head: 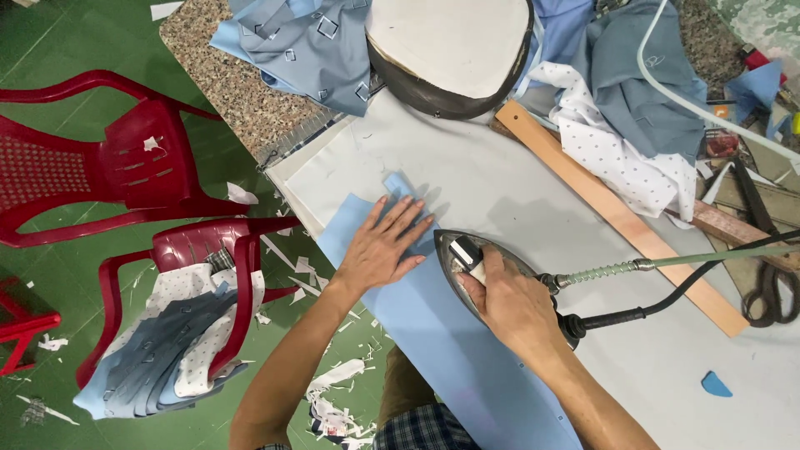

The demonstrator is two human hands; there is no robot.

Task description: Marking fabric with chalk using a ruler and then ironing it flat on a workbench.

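Left hand (385,248) is pressing flat, fingers apart, on the light blue fabric strip (450,350); right hand (508,304) is gripping the steam iron (475,262) handle, just right of left fingertips.

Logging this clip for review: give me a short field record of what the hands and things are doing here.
left hand: flat on the light blue cloth, fingers spread
right hand: gripping the handle of the iron
iron: resting on the blue cloth, cord trailing to the right
surface: white padded table
nearby: wooden strip, scissors, heap of shirts
floor side: red chairs, one holding cut cloth pieces
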